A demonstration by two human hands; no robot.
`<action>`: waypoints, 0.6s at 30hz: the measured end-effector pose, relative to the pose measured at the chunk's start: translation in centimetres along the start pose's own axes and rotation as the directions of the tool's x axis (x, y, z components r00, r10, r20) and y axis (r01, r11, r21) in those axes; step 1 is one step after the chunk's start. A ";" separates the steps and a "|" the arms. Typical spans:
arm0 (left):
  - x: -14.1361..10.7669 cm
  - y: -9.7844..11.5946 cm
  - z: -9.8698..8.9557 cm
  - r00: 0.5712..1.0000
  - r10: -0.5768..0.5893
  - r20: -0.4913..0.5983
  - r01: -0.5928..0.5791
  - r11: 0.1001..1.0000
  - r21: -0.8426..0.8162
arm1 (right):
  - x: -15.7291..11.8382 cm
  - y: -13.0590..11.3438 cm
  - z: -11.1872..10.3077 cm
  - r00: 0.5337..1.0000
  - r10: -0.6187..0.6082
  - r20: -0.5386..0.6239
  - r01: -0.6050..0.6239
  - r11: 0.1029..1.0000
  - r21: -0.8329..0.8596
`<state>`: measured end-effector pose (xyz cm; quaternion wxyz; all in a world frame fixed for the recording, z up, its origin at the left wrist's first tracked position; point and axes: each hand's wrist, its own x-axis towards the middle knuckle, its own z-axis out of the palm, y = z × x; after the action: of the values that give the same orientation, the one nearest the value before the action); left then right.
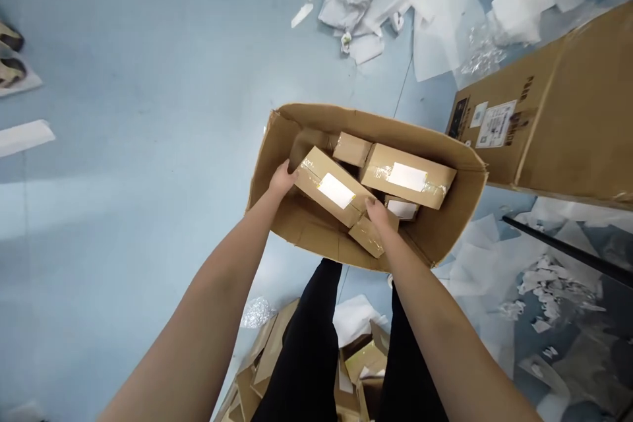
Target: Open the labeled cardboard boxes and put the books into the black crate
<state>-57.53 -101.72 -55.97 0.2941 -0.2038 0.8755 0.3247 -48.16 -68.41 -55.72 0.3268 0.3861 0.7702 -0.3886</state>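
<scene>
Both arms reach down into a large open cardboard carton point(316, 247). My left hand point(283, 179) grips the left end of a taped cardboard box point(324, 179) with a white label, and my right hand point(376, 210) has hold of its right end. The box lies tilted inside the carton. Beside it are another labelled box point(390, 168), a small plain box point(352, 148), a small box point(368, 236) under my right hand, and a partly hidden box point(403, 208) with a white label. My fingers are mostly hidden behind the held box.
A big brown carton point(568, 105) with printed labels stands at the right. Crumpled white packing paper point(346, 3) litters the blue floor point(148, 112). A dark bar point(568, 252) juts in from the right. Opened cardboard boxes point(257, 369) lie around my legs.
</scene>
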 end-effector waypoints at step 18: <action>-2.0 -0.8 1.1 0.982 -0.012 -0.188 0.002 0.998 -0.056 | -2.2 -0.3 5.0 0.987 -0.098 -0.130 0.158 0.767 0.622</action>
<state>-55.15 -101.19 -55.68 0.2052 -0.2449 0.8894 0.3270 -46.32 -73.49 -56.31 0.1167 0.4367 0.6340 -0.6274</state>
